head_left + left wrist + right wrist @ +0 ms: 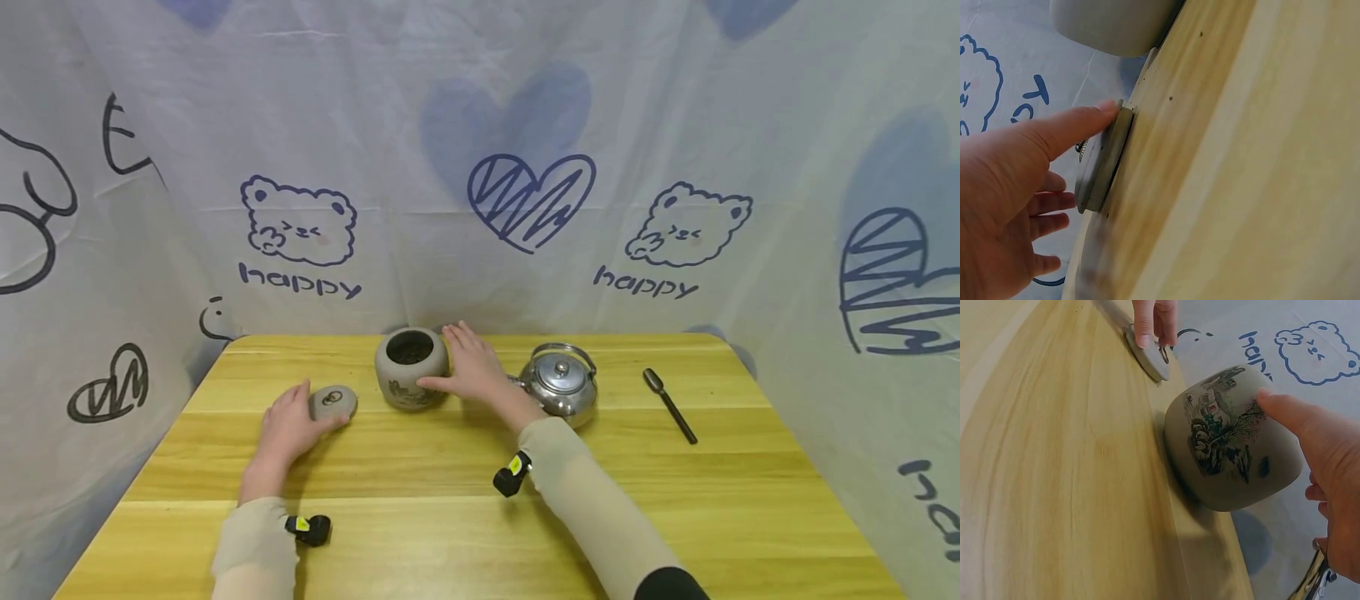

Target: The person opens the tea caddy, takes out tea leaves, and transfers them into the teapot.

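A round grey lid (333, 403) with a small ring on top lies on the table. My left hand (288, 425) spans it from the left, thumb on the near edge and fingers at the far side; the left wrist view shows the thumb (1088, 122) on its rim. To the right stands an uncovered grey jar (412, 375), upright, with dark contents. A painted landscape decorates its side, clearest in the right wrist view. My right hand (476, 367) is at the jar's right side, its thumb (1285, 412) touching the wall and fingers extended, partly hidden.
A shiny metal teapot (561, 383) with a raised handle stands right of the jar, close to my right forearm. Farther right lies a dark-handled spoon (670, 406). A printed cloth (420, 275) hangs behind the wooden table (420, 533). Small dark specks dot the tabletop near the lid.
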`<act>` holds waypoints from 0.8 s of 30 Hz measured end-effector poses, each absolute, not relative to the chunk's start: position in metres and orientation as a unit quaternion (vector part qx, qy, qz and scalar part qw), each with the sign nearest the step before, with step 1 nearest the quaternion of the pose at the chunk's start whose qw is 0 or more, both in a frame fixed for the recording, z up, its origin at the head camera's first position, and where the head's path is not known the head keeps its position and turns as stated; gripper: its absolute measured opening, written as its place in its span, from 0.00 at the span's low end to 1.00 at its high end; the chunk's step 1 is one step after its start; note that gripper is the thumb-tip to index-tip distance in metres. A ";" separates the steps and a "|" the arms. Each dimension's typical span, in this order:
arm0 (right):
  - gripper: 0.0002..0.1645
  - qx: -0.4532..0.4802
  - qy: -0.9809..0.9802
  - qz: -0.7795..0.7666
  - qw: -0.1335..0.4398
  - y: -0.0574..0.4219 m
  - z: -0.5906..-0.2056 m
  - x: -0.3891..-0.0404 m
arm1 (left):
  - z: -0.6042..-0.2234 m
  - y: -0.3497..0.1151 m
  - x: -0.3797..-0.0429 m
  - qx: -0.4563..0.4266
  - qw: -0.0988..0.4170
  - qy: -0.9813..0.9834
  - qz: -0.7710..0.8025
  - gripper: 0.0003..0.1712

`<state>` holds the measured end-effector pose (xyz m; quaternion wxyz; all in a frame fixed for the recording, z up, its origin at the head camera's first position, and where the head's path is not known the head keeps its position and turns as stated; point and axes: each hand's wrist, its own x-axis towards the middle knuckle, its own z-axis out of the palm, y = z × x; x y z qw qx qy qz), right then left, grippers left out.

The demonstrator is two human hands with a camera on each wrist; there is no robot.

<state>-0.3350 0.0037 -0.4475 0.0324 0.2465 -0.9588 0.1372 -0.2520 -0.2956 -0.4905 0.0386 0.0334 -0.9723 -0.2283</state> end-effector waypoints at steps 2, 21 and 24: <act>0.64 0.252 -0.958 0.136 0.028 0.002 -0.447 -0.336 | -0.490 -0.295 -0.251 0.030 0.029 -0.973 -0.225 0.60; 0.63 0.258 -0.958 0.125 -0.004 -0.003 -0.443 -0.334 | -0.493 -0.295 -0.252 0.017 0.023 -0.974 -0.225 0.55; 0.63 0.256 -0.959 0.124 -0.002 -0.002 -0.443 -0.334 | -0.494 -0.295 -0.253 0.014 0.034 -0.974 -0.223 0.54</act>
